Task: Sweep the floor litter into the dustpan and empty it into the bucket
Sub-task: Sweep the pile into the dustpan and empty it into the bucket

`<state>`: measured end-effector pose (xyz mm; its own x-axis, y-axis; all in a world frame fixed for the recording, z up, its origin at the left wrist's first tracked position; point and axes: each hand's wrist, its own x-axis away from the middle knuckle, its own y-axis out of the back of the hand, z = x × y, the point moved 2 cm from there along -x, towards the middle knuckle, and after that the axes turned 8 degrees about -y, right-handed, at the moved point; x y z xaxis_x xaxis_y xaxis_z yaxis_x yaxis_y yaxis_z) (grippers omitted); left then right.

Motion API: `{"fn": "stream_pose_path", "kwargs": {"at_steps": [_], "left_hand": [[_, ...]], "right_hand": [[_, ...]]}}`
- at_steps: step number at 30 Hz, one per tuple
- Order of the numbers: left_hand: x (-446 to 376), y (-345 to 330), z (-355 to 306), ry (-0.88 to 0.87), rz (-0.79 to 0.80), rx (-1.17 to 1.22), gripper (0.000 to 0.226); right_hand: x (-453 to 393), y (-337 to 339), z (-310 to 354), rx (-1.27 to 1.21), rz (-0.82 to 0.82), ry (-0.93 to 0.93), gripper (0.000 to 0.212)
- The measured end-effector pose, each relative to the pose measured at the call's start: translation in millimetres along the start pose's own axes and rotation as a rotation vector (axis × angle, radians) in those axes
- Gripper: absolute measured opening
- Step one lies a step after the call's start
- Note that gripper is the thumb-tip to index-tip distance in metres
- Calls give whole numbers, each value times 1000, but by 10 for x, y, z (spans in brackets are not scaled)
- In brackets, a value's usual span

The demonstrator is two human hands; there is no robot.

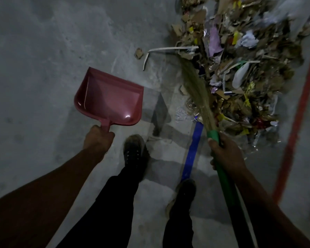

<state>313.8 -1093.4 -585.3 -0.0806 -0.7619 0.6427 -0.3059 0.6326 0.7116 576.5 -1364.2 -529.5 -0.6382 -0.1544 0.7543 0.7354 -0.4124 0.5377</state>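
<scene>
- Head view: my left hand (pixel 98 138) grips the handle of the pink dustpan (pixel 109 98), held empty at centre left, apart from the litter.
- My right hand (pixel 225 154) is wrapped round the green broom handle (pixel 222 173); the grass bristles (pixel 195 86) lie against the litter pile's (pixel 240 59) left edge, upper right.
- No bucket is in view.
- Recommended: set the dustpan lip flat on the concrete floor (pixel 43 59) beside the pile, then draw short strokes toward it, so light paper scraps do not scatter.
</scene>
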Motion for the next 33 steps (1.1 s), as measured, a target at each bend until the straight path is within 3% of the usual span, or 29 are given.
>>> {"fn": "stream_pose_path", "kwargs": {"at_steps": [5,9,14,20,26,33], "left_hand": [[-27,29,-128,-29,-6,-6,23],[-68,62,-189,-36,-13,37,20],[-155,112,-165,-34,-38,13,21],[-307,135,3,21,-24,14,23],[-465,158,-5,43,-25,36,25],[-564,274,-233,-28,27,35,23]], "right_hand": [[209,79,78,-126,-15,-11,19],[295,-62,287,-179,37,68,9],[195,-538,671,-238,201,37,8],[-239,-1272,1184,-46,330,46,14],[-842,-1374,1243,68,190,-77,29],[-806,-640,920,-155,63,-170,21]]}}
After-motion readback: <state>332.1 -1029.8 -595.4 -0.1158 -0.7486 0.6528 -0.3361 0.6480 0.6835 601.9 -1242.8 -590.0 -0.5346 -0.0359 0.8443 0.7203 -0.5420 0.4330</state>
